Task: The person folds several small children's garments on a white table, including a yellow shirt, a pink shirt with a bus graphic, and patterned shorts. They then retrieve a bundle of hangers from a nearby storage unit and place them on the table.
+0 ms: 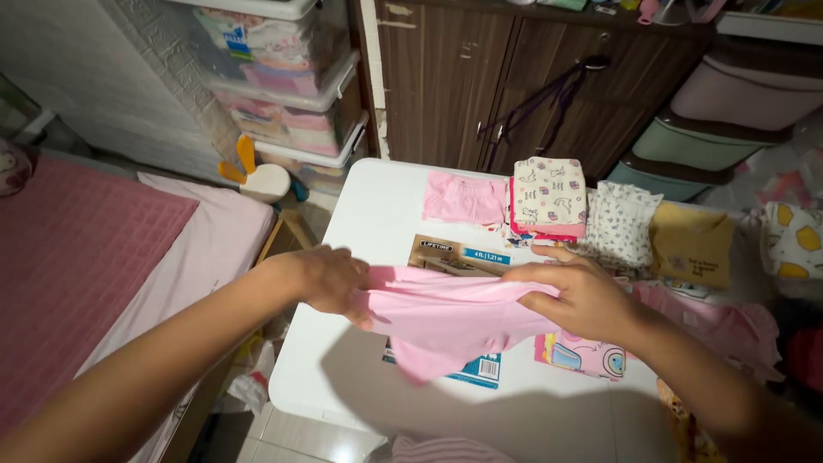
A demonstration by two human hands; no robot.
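My left hand (330,279) and right hand (579,296) pinch the pink shirt (446,317); uneven pull might drag the folded stack (549,197) at one o'clock.

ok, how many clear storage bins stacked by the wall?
3: top bin, middle bin, bottom bin, stacked against the white wall left of the wooden cabinet. More may sit above the picture's edge.

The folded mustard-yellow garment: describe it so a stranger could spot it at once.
Start at the white folding table and follow the row of folded clothes along its far edge. The folded mustard-yellow garment lies right of the white floral-print piece, the row's only plain yellow fabric.
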